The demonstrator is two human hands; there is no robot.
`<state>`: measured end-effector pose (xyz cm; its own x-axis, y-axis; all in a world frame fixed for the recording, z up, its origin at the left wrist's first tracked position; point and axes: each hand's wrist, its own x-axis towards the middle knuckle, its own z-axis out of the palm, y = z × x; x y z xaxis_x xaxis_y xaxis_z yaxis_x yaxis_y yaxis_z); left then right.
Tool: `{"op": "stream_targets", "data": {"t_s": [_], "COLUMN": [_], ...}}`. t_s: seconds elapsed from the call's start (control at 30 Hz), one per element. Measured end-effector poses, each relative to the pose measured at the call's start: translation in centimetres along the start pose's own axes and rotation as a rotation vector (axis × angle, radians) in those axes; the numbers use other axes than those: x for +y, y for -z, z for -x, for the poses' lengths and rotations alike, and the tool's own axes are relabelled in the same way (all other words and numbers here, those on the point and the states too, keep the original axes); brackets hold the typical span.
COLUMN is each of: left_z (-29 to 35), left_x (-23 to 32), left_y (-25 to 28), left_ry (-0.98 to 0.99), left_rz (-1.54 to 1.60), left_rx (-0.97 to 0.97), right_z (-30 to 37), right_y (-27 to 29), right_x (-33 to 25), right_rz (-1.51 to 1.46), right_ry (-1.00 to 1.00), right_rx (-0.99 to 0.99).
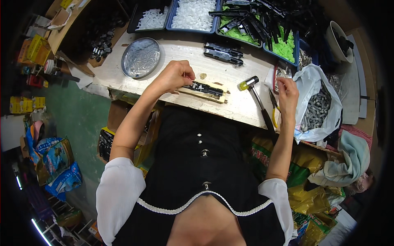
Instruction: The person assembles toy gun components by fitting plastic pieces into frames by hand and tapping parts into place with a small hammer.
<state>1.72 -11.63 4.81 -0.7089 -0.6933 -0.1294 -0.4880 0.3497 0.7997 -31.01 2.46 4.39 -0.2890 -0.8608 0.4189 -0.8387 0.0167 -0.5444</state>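
Note:
A long black mechanical part (206, 89) lies in a wooden block (201, 96) at the front edge of the white workbench. Over its left end is my left hand (174, 76), fingers pinched together; whatever they may hold is hidden. My right hand (289, 95) is raised at the bench's right side with thumb and fingers closed, beside a small clear bag of metal pins (283, 73). Anything in its grip is too small to make out. Between the hands lie a hammer (257, 99) with a yellow-and-black head and yellow-handled pliers (275, 107).
A round metal dish (140, 58) of thin pins sits at the left. Two black parts (223, 54) lie mid-bench. Along the back stand bins of white pieces (193, 15), green pieces and black parts. A white plastic bag (312, 76) of grey metal pieces is at the right.

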Motion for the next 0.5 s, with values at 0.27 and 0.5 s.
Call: {"op": "stream_targets", "data": {"t_s": [0.27, 0.5], "left_z": [1.3, 1.9], "left_x": [-1.0, -1.2], "left_y": [-0.9, -1.3], "left_ry": [-0.028, -0.077], "left_rz": [0.028, 0.023], "left_rx": [0.048, 0.105], "right_z": [1.1, 0.7], "right_y": [-5.7, -10.1], "right_x": [-6.0, -13.2], "right_rz": [-0.186, -0.189], "right_ry": [0.219, 0.385], "right_rx": [-0.169, -0.281]}}
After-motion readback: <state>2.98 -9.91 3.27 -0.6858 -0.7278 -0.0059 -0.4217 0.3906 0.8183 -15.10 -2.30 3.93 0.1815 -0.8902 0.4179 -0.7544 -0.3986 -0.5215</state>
